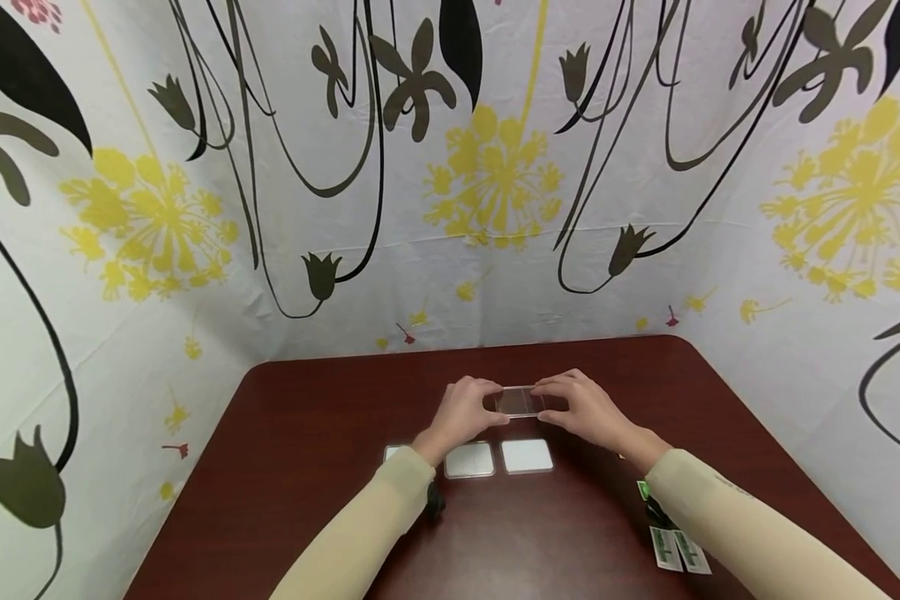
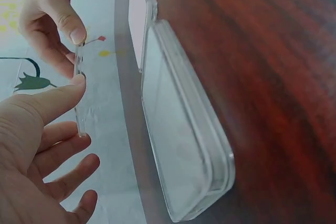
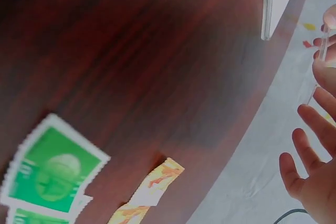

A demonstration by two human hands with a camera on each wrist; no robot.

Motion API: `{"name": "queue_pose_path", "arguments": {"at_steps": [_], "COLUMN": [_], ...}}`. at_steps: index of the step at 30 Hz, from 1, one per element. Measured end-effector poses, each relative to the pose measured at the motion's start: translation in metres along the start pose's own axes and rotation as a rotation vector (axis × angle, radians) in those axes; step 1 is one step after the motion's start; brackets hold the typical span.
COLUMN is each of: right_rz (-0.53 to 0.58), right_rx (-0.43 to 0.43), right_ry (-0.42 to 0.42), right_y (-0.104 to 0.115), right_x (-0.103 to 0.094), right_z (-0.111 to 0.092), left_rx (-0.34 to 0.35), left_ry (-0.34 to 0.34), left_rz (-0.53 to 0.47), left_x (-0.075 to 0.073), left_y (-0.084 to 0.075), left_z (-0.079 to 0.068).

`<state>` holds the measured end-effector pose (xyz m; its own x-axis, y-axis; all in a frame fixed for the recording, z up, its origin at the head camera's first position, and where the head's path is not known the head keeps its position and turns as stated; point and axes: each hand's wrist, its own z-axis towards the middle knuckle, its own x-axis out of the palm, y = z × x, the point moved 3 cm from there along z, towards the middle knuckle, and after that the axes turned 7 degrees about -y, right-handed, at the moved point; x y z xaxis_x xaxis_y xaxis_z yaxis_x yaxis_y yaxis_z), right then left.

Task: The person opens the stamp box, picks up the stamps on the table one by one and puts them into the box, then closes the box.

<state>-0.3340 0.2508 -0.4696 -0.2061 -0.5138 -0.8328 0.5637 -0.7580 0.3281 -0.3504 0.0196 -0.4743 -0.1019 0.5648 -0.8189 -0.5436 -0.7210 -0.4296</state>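
Observation:
Both hands hold a thin, clear rectangular plastic piece [image 1: 520, 402] above the far half of the table. My left hand [image 1: 461, 414] pinches its left edge between thumb and fingers, and my right hand [image 1: 581, 408] pinches the right edge. From the left wrist, the plastic piece [image 2: 80, 111] appears edge-on, and the left hand's other fingers are spread. Nearer to me lie flat clear cases with pale insides: one in the middle [image 1: 468, 460], one on the right [image 1: 527, 456], and another [image 1: 392, 452] partly hidden by the left forearm.
Green stamps [image 3: 58, 166] and a yellow-orange patterned strip [image 3: 157, 182] lie on the table's right side. Pale green-printed slips [image 1: 666, 550] sit near the right sleeve. A black object [image 1: 436, 503] shows beside the left forearm. Patterned cloth [image 1: 480, 292] hangs behind the dark red table [image 1: 307, 417].

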Motion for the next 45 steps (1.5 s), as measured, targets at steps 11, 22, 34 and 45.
{"name": "queue_pose_path", "arguments": {"at_steps": [11,22,34,45], "right_rz": [0.015,0.011,0.002,-0.007], "right_rx": [0.071,0.099,0.151,0.151], "right_ry": [0.034,0.073,0.123,0.148], "right_y": [-0.010,-0.018,-0.020,-0.021], "right_x": [0.007,0.020,0.032,0.037], "right_z": [0.012,0.021,0.020,0.019], "left_rx": [-0.048,-0.099,-0.104,-0.112], "left_ry": [0.010,0.058,0.117,0.137], "left_rz": [-0.026,-0.032,0.001,0.028], "left_x": [0.007,0.015,0.023,0.025], "left_y": [0.008,0.016,0.017,0.016], "left_z": [0.010,0.018,0.019,0.017]}}
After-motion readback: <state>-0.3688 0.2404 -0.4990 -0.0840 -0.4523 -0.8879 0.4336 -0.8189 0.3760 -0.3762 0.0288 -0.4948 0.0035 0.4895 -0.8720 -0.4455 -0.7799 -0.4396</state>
